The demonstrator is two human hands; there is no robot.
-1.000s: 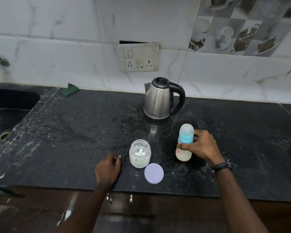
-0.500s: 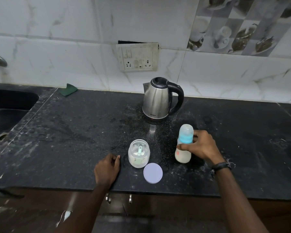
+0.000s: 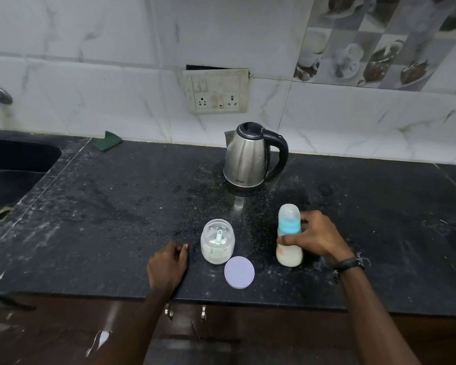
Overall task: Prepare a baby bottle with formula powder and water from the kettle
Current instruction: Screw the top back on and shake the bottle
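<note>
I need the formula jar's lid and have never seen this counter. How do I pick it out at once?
Start at the steel electric kettle at the back of the black stone counter and come toward the front edge. There stands an open clear jar of white powder with a green scoop inside; the lid lies by its front right. It is the only flat, pale lilac disc there.

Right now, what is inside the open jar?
Inside the jar are a teal scoop and white powder. The scoop's bowl is not visible.
</note>
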